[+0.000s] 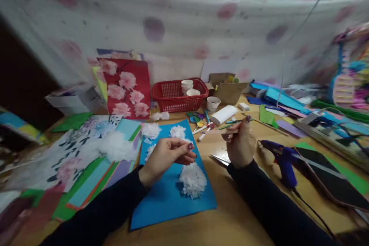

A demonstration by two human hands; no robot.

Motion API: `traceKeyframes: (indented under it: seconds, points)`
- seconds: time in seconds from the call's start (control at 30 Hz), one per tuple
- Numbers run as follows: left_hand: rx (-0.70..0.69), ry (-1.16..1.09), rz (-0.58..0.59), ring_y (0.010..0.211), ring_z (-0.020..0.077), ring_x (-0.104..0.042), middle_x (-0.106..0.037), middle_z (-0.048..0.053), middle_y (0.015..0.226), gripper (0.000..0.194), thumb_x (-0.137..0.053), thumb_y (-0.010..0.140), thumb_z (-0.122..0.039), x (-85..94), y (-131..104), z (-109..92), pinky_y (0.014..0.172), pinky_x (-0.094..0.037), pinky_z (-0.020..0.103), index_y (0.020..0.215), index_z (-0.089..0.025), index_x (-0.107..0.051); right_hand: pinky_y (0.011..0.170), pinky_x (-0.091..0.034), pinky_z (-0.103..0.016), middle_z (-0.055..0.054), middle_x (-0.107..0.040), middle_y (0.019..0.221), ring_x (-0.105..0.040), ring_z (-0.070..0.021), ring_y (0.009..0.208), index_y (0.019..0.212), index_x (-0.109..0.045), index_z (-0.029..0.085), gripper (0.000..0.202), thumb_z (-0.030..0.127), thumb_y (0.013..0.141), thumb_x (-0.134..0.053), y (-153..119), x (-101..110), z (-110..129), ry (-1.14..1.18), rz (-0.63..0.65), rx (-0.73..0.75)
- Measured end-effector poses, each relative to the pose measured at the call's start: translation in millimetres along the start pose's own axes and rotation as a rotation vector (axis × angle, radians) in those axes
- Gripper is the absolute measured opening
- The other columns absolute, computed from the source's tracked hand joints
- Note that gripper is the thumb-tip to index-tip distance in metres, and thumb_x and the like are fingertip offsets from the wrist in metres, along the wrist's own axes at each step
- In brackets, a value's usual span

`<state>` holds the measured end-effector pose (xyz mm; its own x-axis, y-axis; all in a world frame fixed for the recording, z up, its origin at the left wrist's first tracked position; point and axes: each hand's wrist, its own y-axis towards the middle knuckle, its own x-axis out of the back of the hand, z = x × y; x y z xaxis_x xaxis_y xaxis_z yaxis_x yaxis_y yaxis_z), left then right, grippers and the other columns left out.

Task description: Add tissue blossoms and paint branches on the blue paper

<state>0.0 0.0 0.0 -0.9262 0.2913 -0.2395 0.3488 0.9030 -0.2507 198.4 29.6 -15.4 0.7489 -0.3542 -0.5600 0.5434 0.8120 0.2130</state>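
Observation:
My left hand (172,154) hovers over a blue sheet (161,196), thumb and fingertips pinched together; whatever it holds, if anything, is too small to make out. White ruffled paper flowers lie on the sheet, one (192,180) just below that hand and another (151,130) near the top left corner. To the right of the sheet, my right hand (241,144) is raised with its fingers closed in a pinch. Slim pens or brushes (230,123) show behind its fingertips, and I cannot tell whether one is held. Scissors (220,159) lie beside my right wrist.
A purple glue gun (284,161) and a dark phone (334,177) lie at right. Behind stand a red basket (180,102) with white cups, a cardboard box (230,92) and a red flower picture (127,88). Coloured paper strips (100,184) and white fluff (117,146) lie left.

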Motion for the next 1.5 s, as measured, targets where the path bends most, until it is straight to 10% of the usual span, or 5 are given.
traceKeyframes:
  seconds: [0.63, 1.07, 1.5]
  points:
    - [-0.147, -0.360, -0.039, 0.063, 0.0122, -0.071, -0.076, 0.006, 0.073, 0.032, -0.084, 0.061, -0.031, -17.5, -11.4, -0.3, 0.062, -0.057, 0.019, 0.080, -0.010, -0.069, 0.057, -0.051, -0.034, -0.003, -0.070, 0.060, -0.063, -0.0162, 0.051, 0.078, -0.075, 0.023, 0.039, 0.042, 0.096, -0.046, -55.9, 9.8, -4.5, -0.190, 0.298, 0.384]
    - [-0.195, -0.278, -0.111, 0.062, 0.0134, -0.071, -0.076, 0.007, 0.071, 0.028, -0.081, 0.064, -0.028, -9.8, -2.4, -0.4, 0.060, -0.056, 0.020, 0.080, -0.011, -0.066, 0.046, -0.047, -0.014, 0.004, -0.060, 0.049, -0.054, -0.0037, 0.044, 0.060, -0.066, 0.015, 0.042, 0.052, 0.056, -0.084, -21.8, -11.0, 1.8, 0.176, -0.019, -0.355]
    - [-0.223, -0.290, -0.025, 0.070, 0.0130, -0.072, -0.077, 0.007, 0.078, 0.028, -0.083, 0.064, -0.032, -24.0, -11.4, -5.9, 0.067, -0.057, 0.020, 0.080, -0.012, -0.073, 0.053, -0.050, -0.029, -0.002, -0.068, 0.054, -0.063, -0.0148, 0.049, 0.071, -0.072, 0.018, 0.047, 0.057, 0.088, -0.053, -53.2, -4.0, 8.4, -0.096, 0.239, 0.194]
